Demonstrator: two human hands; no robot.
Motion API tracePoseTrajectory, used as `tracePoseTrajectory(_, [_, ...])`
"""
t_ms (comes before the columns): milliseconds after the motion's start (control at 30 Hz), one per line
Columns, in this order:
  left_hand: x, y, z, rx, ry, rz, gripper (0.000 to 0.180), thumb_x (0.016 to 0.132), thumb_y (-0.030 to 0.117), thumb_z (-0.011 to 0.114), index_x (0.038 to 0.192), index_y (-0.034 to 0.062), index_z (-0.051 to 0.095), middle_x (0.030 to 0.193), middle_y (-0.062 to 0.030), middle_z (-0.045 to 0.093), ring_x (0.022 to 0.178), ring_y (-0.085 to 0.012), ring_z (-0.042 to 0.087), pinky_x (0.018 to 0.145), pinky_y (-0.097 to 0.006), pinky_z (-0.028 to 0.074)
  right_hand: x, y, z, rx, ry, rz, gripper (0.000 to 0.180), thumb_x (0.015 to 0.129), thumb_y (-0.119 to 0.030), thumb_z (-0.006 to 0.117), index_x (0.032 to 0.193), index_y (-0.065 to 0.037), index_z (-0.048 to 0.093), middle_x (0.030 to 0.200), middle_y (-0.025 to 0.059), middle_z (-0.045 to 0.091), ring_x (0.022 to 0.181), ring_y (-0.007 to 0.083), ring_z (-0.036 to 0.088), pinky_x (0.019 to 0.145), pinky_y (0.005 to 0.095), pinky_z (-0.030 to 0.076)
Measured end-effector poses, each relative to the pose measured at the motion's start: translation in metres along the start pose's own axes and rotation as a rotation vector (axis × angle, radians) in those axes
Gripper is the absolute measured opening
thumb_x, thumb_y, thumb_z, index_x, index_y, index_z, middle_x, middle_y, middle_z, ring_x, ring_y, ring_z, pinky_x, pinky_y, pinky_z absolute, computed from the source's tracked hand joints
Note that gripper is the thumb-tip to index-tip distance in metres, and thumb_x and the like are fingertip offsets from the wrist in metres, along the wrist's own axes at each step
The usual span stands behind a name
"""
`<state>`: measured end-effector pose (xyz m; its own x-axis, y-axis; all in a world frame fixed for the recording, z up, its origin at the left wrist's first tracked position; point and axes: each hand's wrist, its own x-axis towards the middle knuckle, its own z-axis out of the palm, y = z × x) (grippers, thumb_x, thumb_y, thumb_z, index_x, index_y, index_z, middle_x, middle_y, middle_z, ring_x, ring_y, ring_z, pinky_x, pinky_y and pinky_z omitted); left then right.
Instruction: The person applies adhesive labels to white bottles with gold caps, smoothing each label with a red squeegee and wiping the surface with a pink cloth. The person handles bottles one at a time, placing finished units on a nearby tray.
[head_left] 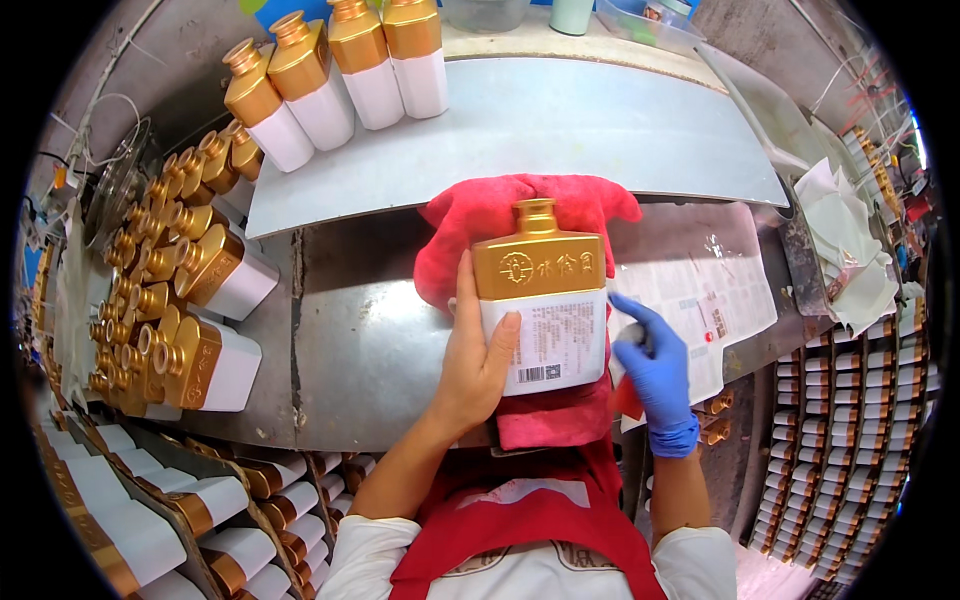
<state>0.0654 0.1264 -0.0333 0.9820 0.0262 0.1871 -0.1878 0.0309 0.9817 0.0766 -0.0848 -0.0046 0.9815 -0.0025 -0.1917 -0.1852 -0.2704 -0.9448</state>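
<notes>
A flat-sided bottle [560, 325] with a gold upper part and neck and a white lower part stands in front of me, its printed side facing me. My bare left hand [475, 355] grips it by the left edge, with the thumb across the front. Under and behind the bottle is a red cloth [550, 426]. Close to the bottle's right side is my right hand [658, 372], in a blue glove. Its fingers are curled around a small greyish-dark thing, mostly hidden, which I cannot make out.
Printed paper sheets [700, 280] lie right of the cloth. Several similar bottles [340, 75] stand on the raised grey board [590, 120]; more bottles [205, 365] crowd the left side. Racks of bottles [840, 440] fill the lower right. Crumpled white paper [835, 235] lies at the right.
</notes>
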Motion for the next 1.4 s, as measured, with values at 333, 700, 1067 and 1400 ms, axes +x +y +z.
tracePoseTrajectory(333, [0.000, -0.004, 0.000, 0.037, 0.005, 0.025, 0.069, 0.097, 0.013, 0.042, 0.147, -0.0069, -0.001, 0.142, -0.0228, 0.034, 0.131, -0.0285, 0.035, 0.110, -0.036, 0.023, 0.010, 0.000, 0.015, -0.086, -0.124, -0.056, 0.061, 0.071, -0.020, 0.080, 0.125, -0.002, 0.059, 0.097, 0.0072, 0.069, 0.074, 0.0073, 0.058, 0.068, 0.0226, 0.050])
tracePoseTrajectory(700, [-0.001, -0.006, 0.002, 0.044, -0.009, 0.027, 0.065, 0.098, 0.012, 0.037, 0.148, -0.0041, -0.002, 0.144, -0.0180, 0.033, 0.130, -0.0231, 0.036, 0.109, -0.033, 0.026, 0.013, 0.010, 0.011, -0.081, -0.129, -0.093, 0.060, 0.072, -0.021, 0.081, 0.124, -0.001, 0.059, 0.093, 0.0091, 0.069, 0.078, 0.0091, 0.061, 0.071, 0.0251, 0.052])
tracePoseTrajectory(1067, [0.000, -0.001, 0.001, 0.046, -0.021, 0.023, 0.065, 0.096, 0.006, 0.034, 0.149, -0.0022, -0.002, 0.146, -0.0161, 0.030, 0.133, -0.0212, 0.033, 0.110, -0.032, 0.024, 0.022, 0.021, -0.005, 0.038, -0.241, 0.073, 0.046, 0.084, -0.020, 0.069, 0.125, -0.004, 0.059, 0.087, 0.0014, 0.065, 0.074, 0.0062, 0.057, 0.070, 0.0218, 0.049])
tracePoseTrajectory(1400, [-0.004, 0.003, -0.020, -0.122, -0.185, -0.085, 0.082, 0.091, 0.005, 0.046, 0.148, -0.0022, -0.013, 0.154, -0.0173, 0.012, 0.141, -0.0237, 0.018, 0.113, -0.033, 0.016, -0.026, -0.026, 0.005, 0.133, 0.044, -0.238, 0.055, 0.080, -0.001, 0.065, 0.132, 0.000, 0.046, 0.121, 0.0108, 0.054, 0.109, 0.0189, 0.055, 0.094, 0.0344, 0.047])
